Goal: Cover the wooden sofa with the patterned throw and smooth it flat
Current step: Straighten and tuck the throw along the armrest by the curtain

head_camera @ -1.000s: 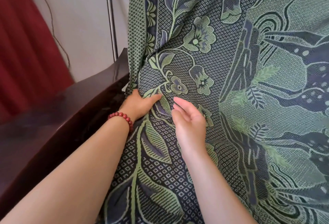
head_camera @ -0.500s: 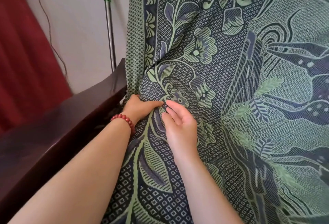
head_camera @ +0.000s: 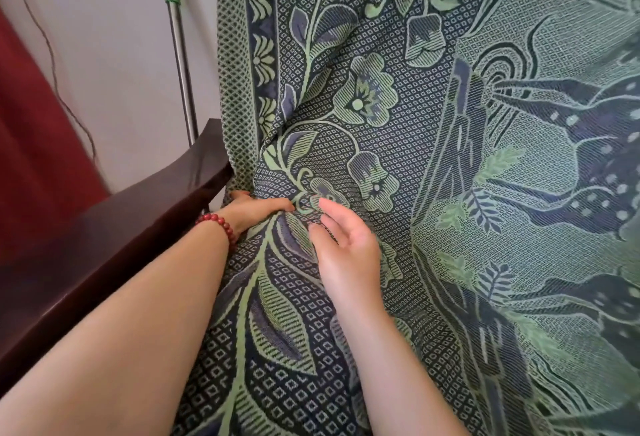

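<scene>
One hand (head_camera: 256,209) between throw (head_camera: 381,124) and armrest (head_camera: 138,214)

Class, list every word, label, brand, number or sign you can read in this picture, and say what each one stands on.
No readable text anywhere in the picture.
The patterned throw carries only woven flowers, leaves and diamonds, no letters.
The dark wooden sofa arm, the metal pole with a green grip, the red bead bracelet and the red curtain bear no label or mark.
</scene>
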A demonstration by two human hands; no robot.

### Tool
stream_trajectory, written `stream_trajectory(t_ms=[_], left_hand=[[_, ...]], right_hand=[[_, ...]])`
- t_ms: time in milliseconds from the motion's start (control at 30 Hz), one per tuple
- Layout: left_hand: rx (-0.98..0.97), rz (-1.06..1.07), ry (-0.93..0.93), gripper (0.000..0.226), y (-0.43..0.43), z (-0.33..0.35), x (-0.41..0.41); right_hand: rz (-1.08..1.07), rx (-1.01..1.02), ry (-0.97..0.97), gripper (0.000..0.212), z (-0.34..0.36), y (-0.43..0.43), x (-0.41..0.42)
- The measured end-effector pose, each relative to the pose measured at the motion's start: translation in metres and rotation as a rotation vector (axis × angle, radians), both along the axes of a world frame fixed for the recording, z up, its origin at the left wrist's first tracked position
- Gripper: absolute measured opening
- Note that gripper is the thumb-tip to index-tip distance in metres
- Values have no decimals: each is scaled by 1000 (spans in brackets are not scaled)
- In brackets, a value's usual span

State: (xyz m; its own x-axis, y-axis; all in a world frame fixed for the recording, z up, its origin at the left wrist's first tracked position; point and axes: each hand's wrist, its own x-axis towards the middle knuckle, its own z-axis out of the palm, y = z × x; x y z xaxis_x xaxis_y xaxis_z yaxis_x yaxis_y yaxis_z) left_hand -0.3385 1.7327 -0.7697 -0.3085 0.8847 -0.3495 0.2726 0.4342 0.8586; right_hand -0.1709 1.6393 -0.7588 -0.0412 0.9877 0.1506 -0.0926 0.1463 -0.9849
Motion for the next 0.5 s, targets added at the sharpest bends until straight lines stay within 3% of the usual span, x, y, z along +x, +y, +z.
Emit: stream_trajectory(t_ms=[133, 267, 333, 400, 433, 500], left_hand=[[6, 3, 122, 99, -26, 14, 6], [-22, -45, 115, 86, -41, 29, 16], [-66, -65, 135, 96, -49, 24, 16], [-87, -60, 191, 128, -59, 11, 10], [-78, -39, 194, 129, -65, 6, 7], [-55, 10, 211, 111, -71, 2, 4]], right_hand=[[-41, -37, -25, 34, -3, -13, 24], [-32, -31, -11, 34, -4, -27, 29], [-20, -17, 3, 34, -5, -31, 27], [-15, -4, 15, 34, -9, -36, 26], [-14, 0, 13, 35, -11, -38, 25], [-2, -5, 8, 35, -13, -41, 27]])
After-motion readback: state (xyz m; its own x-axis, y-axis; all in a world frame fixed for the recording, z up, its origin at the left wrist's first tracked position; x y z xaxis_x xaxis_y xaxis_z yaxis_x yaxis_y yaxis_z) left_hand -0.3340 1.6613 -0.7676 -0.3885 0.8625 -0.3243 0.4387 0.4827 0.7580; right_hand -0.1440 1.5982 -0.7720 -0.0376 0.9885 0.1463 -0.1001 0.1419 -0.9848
